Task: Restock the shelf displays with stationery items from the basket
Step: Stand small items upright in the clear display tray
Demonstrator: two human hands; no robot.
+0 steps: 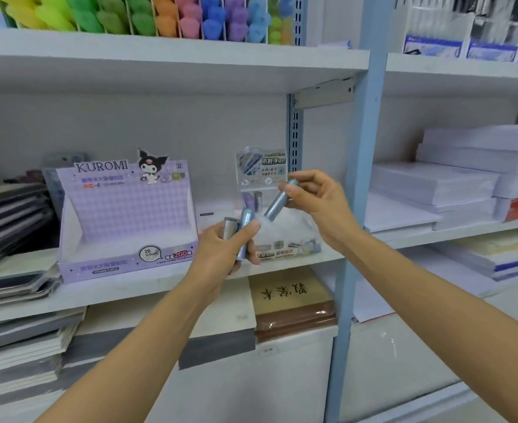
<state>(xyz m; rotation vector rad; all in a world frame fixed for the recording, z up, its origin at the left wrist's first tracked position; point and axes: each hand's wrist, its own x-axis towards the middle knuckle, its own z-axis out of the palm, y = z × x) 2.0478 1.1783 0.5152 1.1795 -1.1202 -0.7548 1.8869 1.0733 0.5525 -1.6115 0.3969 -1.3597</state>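
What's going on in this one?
A person is restocking a stationery shelf. The left hand grips at least two small tubes. The right hand pinches one blue-grey tube, tilted, in front of the clear display box. A purple Kuromi box stands beside it.

White paper reams (453,184) right of the grip, past the blue upright (362,178). Brown-covered pad stack (291,303) just below. Coloured foam pieces (166,16) well above. Dark notebooks (10,209) far left.
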